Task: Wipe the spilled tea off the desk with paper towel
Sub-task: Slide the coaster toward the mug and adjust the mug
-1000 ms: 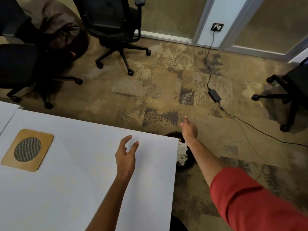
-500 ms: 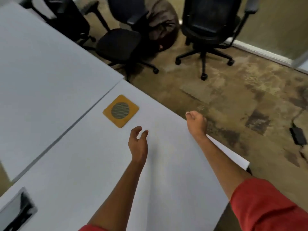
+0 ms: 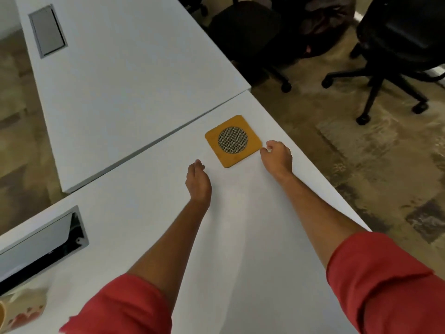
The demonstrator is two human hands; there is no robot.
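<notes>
The white desk (image 3: 240, 237) fills the middle of the view; I see no spilled tea and no paper towel on it. My left hand (image 3: 198, 182) hovers over the desk with loosely curled fingers and holds nothing. My right hand (image 3: 277, 157) is to its right, with curled fingertips at the right corner of a square wooden coaster (image 3: 233, 141) that has a round mesh centre. Whether those fingers touch the coaster is unclear. Both red sleeves are pushed up the forearms.
A patterned mug (image 3: 16, 312) shows at the lower left edge. An open cable flap (image 3: 43, 244) sits in the desk at the left. A second white desk (image 3: 120, 80) adjoins behind. Black office chairs (image 3: 390, 39) stand on the carpet beyond the desk's right edge.
The view has swung left from the floor and bin onto the desk. My right hand has come in from beyond the desk edge to the coaster's corner; my left hand stays over the desk.
</notes>
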